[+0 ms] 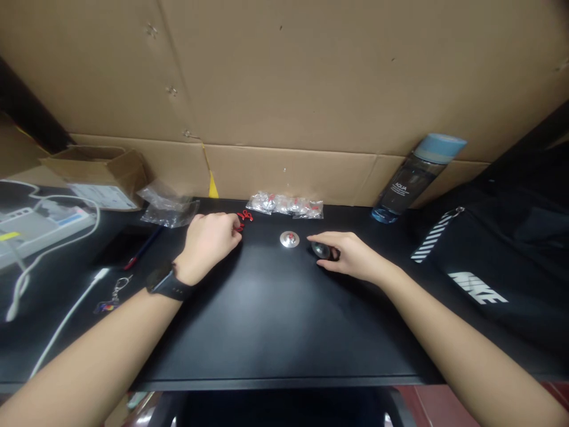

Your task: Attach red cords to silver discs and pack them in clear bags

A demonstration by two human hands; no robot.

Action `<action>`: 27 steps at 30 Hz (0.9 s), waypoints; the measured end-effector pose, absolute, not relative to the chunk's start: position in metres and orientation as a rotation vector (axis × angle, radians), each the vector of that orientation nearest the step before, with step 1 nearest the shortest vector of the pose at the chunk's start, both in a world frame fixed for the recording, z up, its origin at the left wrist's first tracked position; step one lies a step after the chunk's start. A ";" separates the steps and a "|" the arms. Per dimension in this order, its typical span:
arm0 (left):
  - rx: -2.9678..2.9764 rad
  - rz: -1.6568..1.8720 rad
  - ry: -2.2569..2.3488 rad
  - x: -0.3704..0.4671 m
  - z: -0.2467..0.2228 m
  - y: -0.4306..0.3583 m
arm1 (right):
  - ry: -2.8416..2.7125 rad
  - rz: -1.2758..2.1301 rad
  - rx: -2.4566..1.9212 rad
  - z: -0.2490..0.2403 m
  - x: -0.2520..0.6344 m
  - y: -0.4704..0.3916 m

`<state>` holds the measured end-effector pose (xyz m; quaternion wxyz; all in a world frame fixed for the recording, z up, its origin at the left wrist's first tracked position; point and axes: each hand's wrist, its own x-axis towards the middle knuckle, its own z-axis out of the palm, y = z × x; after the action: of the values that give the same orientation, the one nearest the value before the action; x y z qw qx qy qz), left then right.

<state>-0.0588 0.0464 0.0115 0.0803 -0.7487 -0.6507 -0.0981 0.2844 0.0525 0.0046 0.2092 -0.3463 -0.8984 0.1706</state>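
Note:
My left hand [213, 240], with a dark watch on its wrist, rests at the far middle of the black table. Its fingers are curled in beside several small red pieces [247, 215]; whatever the fingertips pinch is hidden. To the right, my right hand [349, 254] has its thumb and fingers around a dark, rounded, shiny piece [320, 249] at table level. Between the hands lies a round silver disc [290, 239] with a raised middle and a red spot on it. Behind it sit small clear plastic packets [284, 204] with silver and red contents.
A cardboard wall [284, 89] closes off the back. On the right stand a blue-capped bottle [411, 178] and a black NIKE bag [498, 261]. At left are an open carton [100, 175], plastic bags [166, 207], a power strip [48, 231], white cables, a keychain [113, 296] and a pen [142, 249].

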 end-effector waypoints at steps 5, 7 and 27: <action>-2.232 -0.405 -1.925 -0.046 0.010 0.038 | -2.557 0.553 -0.952 0.013 0.291 0.050; -2.270 -0.448 -1.912 -0.040 0.010 0.034 | -2.572 0.545 -0.937 0.012 0.292 0.050; -3.128 -0.483 -1.284 -0.023 0.000 0.023 | -2.316 0.713 -1.048 0.005 0.278 0.043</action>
<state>-0.0232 0.0235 0.0004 -0.1365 -0.9072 -0.3724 -0.1402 0.2778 0.0434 0.0054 0.2480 -0.3846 -0.8498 0.2617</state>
